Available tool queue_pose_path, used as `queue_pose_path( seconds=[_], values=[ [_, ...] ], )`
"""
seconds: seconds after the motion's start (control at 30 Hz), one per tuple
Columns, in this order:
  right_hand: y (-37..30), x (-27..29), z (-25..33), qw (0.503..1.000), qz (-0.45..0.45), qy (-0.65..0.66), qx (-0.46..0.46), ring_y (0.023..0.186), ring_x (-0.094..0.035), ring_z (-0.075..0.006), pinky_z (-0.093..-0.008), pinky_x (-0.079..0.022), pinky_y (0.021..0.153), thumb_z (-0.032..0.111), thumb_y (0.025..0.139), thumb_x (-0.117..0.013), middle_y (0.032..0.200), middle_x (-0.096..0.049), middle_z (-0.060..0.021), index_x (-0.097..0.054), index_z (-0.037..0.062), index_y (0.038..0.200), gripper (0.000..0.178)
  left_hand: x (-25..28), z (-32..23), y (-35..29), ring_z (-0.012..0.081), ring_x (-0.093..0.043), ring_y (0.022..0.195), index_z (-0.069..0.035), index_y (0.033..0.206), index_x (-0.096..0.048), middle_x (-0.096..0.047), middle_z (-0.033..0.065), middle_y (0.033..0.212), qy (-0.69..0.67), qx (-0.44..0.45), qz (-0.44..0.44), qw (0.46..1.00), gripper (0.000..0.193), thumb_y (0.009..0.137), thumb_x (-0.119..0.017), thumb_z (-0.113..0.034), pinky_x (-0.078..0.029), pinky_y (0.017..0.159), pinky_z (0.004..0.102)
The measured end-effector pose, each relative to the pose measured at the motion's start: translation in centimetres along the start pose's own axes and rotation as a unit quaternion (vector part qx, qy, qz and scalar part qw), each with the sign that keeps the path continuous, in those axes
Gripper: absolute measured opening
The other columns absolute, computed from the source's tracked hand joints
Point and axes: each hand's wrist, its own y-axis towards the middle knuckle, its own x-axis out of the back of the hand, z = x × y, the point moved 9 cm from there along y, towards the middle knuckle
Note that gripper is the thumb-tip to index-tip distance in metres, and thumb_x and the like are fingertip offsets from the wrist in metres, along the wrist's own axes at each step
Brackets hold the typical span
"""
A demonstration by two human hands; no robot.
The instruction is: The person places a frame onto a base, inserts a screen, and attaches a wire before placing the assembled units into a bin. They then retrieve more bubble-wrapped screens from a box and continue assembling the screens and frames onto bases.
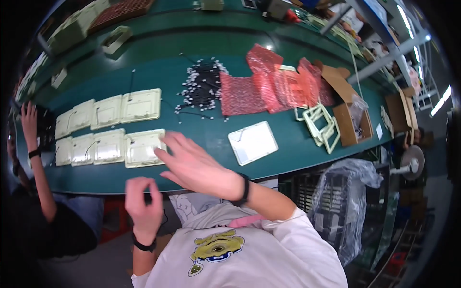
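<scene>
My right hand (pixel 194 165) reaches leftward across the bench edge, fingers stretched and slightly blurred. Its fingertips are over the right edge of a cream plastic panel (pixel 139 150), the nearest of the front row; whether they touch it I cannot tell. Lower down, in front of the bench edge, my left hand (pixel 144 204) has its fingers bent, thumb and fingertips close together. What it pinches, if anything, does not show. More cream panels (pixel 109 146) with thin dark wires lie left of this one, and a back row of similar panels (pixel 140 105) lies behind.
On the green bench (pixel 197 129) lie a pile of black cables with white connectors (pixel 201 84), a white-faced panel (pixel 253 143), pink bubble wrap (pixel 242 93), cream frames (pixel 319 125) and a cardboard box (pixel 353 122). At left, another person's hand (pixel 30 120) is over dark items.
</scene>
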Motion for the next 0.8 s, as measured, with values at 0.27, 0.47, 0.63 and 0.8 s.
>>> queue_pose_path(
  seconds=[0.27, 0.47, 0.63, 0.8],
  values=[
    [-23.4, 21.7, -15.9, 0.89, -0.078, -0.262, -0.365, 0.098, -0.072, -0.0365, -0.0447, -0.058, 0.088, 0.019, 0.088, -0.082, 0.104, -0.075, -0.0175, -0.073, 0.0024, 0.116, 0.034, -15.4, -11.0, 4.6, 0.0458, -0.052, 0.131, 0.009, 0.147, -0.045, -0.053, 0.0292, 0.143, -0.047, -0.113, 0.229, 0.966, 0.084, 0.079, -0.09, -0.009, -0.048, 0.108, 0.0493],
    [-26.1, 21.6, -23.4, 0.854, -0.074, -0.339, -0.388, 0.115, -0.064, -0.0394, -0.0477, -0.053, 0.098, 0.025, 0.086, -0.085, 0.115, -0.072, -0.0199, -0.071, 0.0, 0.12, 0.044, -23.0, -11.9, 6.3, 0.0478, -0.043, 0.144, 0.011, 0.154, -0.036, -0.046, 0.032, 0.152, -0.027, -0.111, 0.295, 0.949, 0.108, 0.07, -0.098, -0.019, -0.04, 0.12, 0.0528],
    [-24.1, 21.5, -24.8, 0.859, -0.114, -0.324, -0.381, 0.116, -0.064, -0.0393, -0.0474, -0.053, 0.099, 0.028, 0.088, -0.084, 0.117, -0.071, -0.02, -0.071, -0.0001, 0.119, 0.044, -20.7, -9.8, 6.2, 0.0454, -0.048, 0.144, 0.007, 0.157, -0.037, -0.051, 0.0296, 0.152, -0.022, -0.084, 0.299, 0.95, 0.111, 0.069, -0.098, -0.019, -0.039, 0.122, 0.0503],
    [-17.2, 22.1, -23.3, 0.927, -0.085, -0.186, -0.315, 0.105, -0.07, -0.0377, -0.0471, -0.056, 0.094, 0.028, 0.095, -0.076, 0.108, -0.075, -0.018, -0.071, 0.0, 0.119, 0.037, -17.3, -7.5, 5.2, 0.0431, -0.05, 0.145, 0.002, 0.159, -0.038, -0.051, 0.0268, 0.156, -0.003, -0.085, 0.321, 0.943, 0.109, 0.07, -0.097, -0.018, -0.04, 0.123, 0.0488]
  ],
)
